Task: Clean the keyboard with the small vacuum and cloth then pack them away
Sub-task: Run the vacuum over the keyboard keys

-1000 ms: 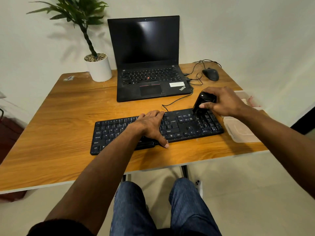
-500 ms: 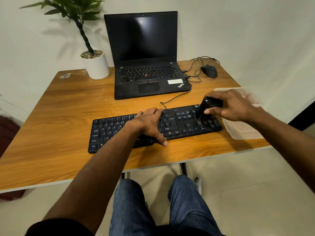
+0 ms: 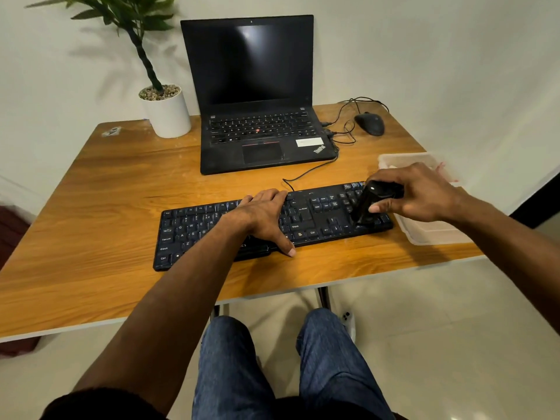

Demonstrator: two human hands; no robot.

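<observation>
The right hand point(image 3: 424, 192) grips the small black vacuum point(image 3: 368, 204), its tip down on the right end of the keyboard point(image 3: 315, 219). The left hand point(image 3: 263, 216) lies flat, fingers straight, pressing the keyboard's middle on the table point(image 3: 106, 192).

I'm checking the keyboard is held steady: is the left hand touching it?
Touching. The head view shows the left hand lying palm-down across the keyboard, fingers over the far key rows and thumb at its near edge.
</observation>
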